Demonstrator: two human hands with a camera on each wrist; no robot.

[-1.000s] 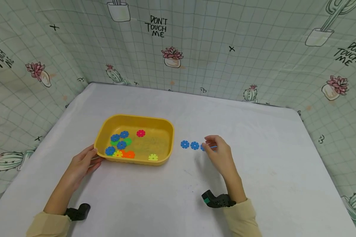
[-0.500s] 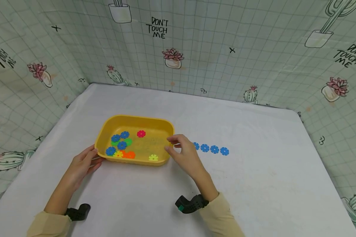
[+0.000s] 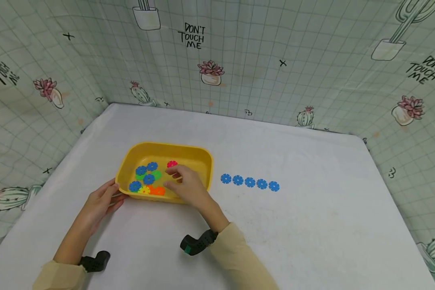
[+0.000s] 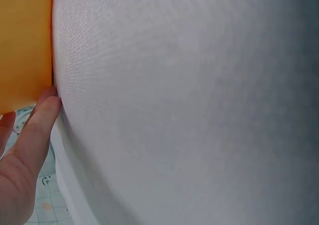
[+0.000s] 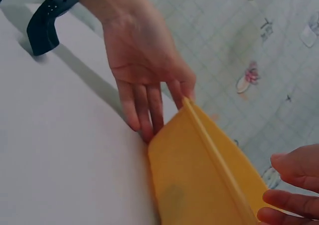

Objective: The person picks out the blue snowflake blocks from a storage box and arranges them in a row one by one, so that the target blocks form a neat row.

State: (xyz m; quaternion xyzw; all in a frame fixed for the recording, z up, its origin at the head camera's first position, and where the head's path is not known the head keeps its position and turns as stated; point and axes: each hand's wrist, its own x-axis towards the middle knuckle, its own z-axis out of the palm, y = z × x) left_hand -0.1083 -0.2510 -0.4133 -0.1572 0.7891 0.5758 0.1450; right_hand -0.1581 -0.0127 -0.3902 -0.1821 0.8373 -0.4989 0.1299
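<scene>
A shallow yellow tray (image 3: pixel 203 161) sits on the white table, left of the middle. At its near left corner my left hand (image 3: pixel 100 201) grips it; the right wrist view shows the thumb on the rim (image 5: pixel 187 103) and the fingers against the outer wall. My right hand (image 3: pixel 190 185) is over the tray's right half, thumb and fingers apart, nothing seen between them. Several notched flower-shaped discs lie inside: blue discs (image 3: pixel 148 179), green (image 3: pixel 157 174), a yellow disc (image 3: pixel 144 190), orange (image 3: pixel 158 191). A pinkish-red disc (image 3: pixel 172 163) is partly hidden behind the right fingers.
To the right of the tray, several blue discs (image 3: pixel 249 182) lie in a straight row on the white tabletop (image 3: pixel 311 217). A cactus-printed cloth (image 3: pixel 253 52) hangs behind the table and along both sides. Each wrist wears a black band (image 3: pixel 199 242).
My right hand has come away from the row of blue discs and moved left, past the tray's right rim, to above its inside. The left hand stays at the tray's corner.
</scene>
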